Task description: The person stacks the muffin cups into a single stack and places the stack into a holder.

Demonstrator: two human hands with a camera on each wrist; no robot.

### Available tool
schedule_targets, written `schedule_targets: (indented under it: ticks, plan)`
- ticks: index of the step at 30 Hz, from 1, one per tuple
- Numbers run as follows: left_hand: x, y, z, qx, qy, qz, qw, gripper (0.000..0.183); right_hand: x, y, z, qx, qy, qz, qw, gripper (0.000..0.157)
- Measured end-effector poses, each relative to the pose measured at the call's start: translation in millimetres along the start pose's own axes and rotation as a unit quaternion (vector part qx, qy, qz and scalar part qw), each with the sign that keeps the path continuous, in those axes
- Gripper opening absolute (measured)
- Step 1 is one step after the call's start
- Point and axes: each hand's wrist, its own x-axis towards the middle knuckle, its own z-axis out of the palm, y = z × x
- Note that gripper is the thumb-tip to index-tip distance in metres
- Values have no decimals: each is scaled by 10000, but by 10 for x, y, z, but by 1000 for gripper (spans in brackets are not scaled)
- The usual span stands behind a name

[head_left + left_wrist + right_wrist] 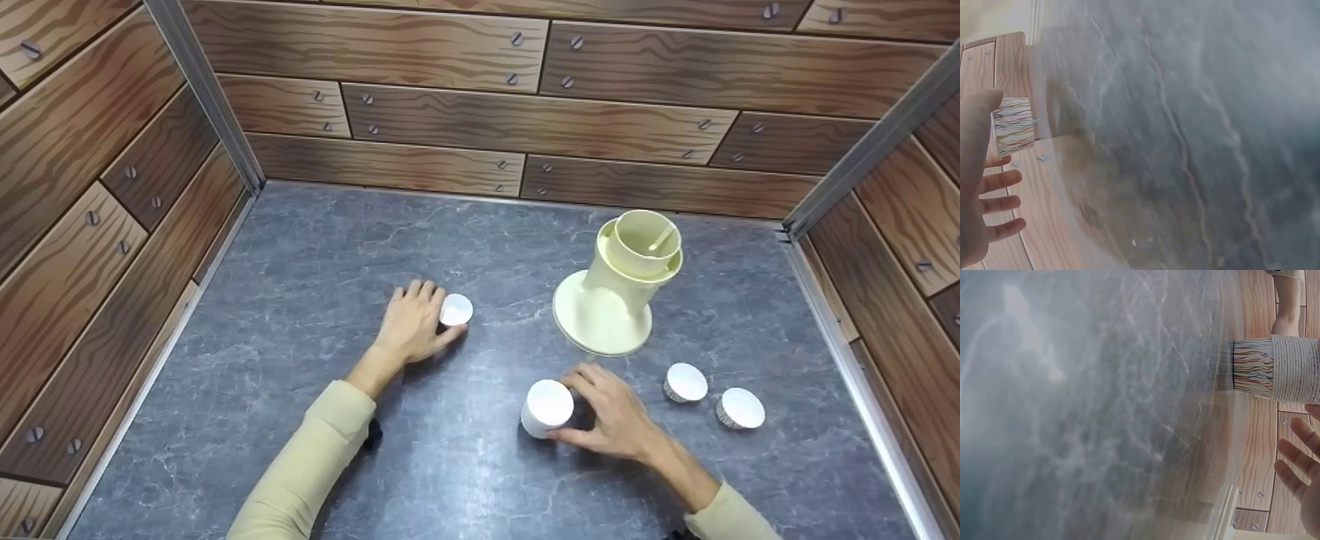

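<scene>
A small white paper cup with wavy coloured lines on its side stands left of centre on the table. My left hand grips it between thumb and forefinger, the other fingers spread; the left wrist view shows the lined side of this cup. Nearer the front, my right hand holds a stack of nested paper cups between thumb and fingers. In the right wrist view, several rims of that stack show above one lined wall. The stack stands upright on the table.
A pale yellow-green stand with a wide round base and a cylindrical top rises beyond my right hand. Two single paper cups stand at the right. Wood-patterned walls enclose the grey table.
</scene>
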Motion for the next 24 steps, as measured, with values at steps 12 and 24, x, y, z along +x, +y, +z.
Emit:
schedule_targets:
  ticks: [12,24]
  plan:
    - [-61,121,-76,69,308,306,9990,68,-9,-4,13,-83,115,-125,9998,64]
    - [-107,228,-129,-51,653,641,9958,64,6,-2,-1,-57,115,-162,9998,63]
